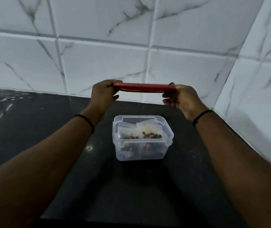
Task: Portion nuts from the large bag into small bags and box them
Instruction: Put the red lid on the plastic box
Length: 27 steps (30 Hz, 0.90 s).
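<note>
A dark counter (32,129) is lying under a white tiled wall (98,46), and a clear plastic box (142,145) is sitting on it, open, with small bags (141,131) of nuts inside. Above and behind the box, the left hand (104,93) and right hand (183,99) are each pinching one end of a red lid (143,87), holding it level in the air

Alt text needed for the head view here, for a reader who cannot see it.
Both hands hold a red lid level by its ends, left hand and right hand, above an open clear plastic box. Small bags of nuts stand inside the box, which sits on a dark counter by a tiled wall.
</note>
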Available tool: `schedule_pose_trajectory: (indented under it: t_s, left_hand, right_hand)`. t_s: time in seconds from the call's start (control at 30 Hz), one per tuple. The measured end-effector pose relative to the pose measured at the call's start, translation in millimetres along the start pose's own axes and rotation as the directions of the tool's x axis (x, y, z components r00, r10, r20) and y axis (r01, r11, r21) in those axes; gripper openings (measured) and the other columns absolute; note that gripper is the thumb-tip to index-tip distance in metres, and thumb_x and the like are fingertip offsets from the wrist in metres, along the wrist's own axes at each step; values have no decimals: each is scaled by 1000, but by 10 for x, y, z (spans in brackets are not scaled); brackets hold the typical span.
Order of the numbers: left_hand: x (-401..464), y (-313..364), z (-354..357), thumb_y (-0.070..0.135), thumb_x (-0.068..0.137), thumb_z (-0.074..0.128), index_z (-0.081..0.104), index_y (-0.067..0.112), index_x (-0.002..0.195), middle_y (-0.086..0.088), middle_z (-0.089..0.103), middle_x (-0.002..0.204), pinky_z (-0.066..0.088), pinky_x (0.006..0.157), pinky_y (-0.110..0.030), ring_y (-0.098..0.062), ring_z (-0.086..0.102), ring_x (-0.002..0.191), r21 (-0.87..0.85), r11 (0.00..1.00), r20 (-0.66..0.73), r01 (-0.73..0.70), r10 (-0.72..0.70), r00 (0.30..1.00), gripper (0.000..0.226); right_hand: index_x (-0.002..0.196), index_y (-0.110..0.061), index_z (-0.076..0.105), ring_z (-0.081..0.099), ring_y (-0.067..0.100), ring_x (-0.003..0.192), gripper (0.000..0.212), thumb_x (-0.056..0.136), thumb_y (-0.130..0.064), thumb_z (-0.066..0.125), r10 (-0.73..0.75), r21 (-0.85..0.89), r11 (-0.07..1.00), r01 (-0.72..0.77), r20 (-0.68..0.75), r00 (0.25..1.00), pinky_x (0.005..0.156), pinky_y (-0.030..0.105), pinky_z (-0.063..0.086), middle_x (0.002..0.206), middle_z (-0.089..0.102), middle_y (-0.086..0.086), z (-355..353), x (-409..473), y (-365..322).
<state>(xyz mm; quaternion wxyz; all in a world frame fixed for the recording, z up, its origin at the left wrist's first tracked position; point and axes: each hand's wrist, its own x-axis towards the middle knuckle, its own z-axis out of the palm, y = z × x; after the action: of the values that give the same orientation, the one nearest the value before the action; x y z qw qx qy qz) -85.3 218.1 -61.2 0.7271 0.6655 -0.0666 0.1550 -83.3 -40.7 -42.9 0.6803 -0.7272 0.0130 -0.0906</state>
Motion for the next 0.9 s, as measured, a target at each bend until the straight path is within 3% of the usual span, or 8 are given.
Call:
schedule_pose_trajectory:
  t_s: [0.1,0.2,0.3,0.4,0.5,0.63,0.77,0.9]
  left_hand:
    - [-372,16,-10,0,94,44,75,15,94,-6,74,104,56,88,-31,-20,67,99,-220,970,-63,102,-119,991,34]
    - [-732,-69,-21,9,98,49,73,13,98,-5,76,98,55,78,-27,-16,69,88,-255,960,-69,114,-135,988,24]
    - [-968,-187,11,4,100,49,68,12,113,2,70,103,53,80,-22,-13,64,95,-49,997,-78,62,-66,995,24]
    - [-1040,-254,23,0,96,48,67,16,123,6,69,110,55,91,-31,-14,65,103,202,979,-83,19,-3,997,36]
    - [-1041,-238,6,7,92,51,68,18,120,1,68,120,53,95,-37,-18,63,107,423,905,-109,44,3,994,34]
    - [-962,-228,22,14,91,56,67,18,110,0,67,114,53,89,-35,-18,62,102,480,873,-143,89,-22,989,23]
    - [-827,-205,68,16,96,52,57,11,132,-5,61,125,46,85,-31,-17,55,102,497,857,-115,136,-91,989,36]
    - [-795,-257,94,10,94,40,47,15,146,-9,53,142,46,104,-39,-25,54,120,579,803,-25,141,-156,987,52]
  right_hand:
    - [124,1,64,68,37,101,37,99,-18,46,124,201,969,-142,101,987,80,39,60,117,67,24,-128,-317,26]
    - [130,-10,59,66,25,100,33,99,-22,58,117,20,993,-119,81,990,81,37,57,120,67,15,-32,-552,191]
    - [134,-17,52,63,20,102,35,99,-11,52,32,-271,962,-44,-51,998,75,30,54,123,61,8,135,-672,372]
    - [129,-16,57,62,20,104,32,99,-12,49,-69,-430,902,30,-74,995,84,33,54,120,63,4,192,-697,438]
    - [123,-15,63,62,22,108,26,100,-13,52,-30,-467,884,7,-42,999,97,40,52,118,64,4,215,-698,462]
    - [123,-14,64,62,22,109,26,100,-16,53,19,-494,869,-39,-45,999,99,39,51,120,65,7,229,-599,474]
    - [127,-11,63,61,22,107,28,102,-14,51,56,-423,904,-63,-29,998,94,34,52,121,64,9,238,-563,487]
    - [129,-12,61,61,23,108,29,104,-12,48,112,-381,920,-91,35,993,100,37,51,123,64,10,180,-553,459]
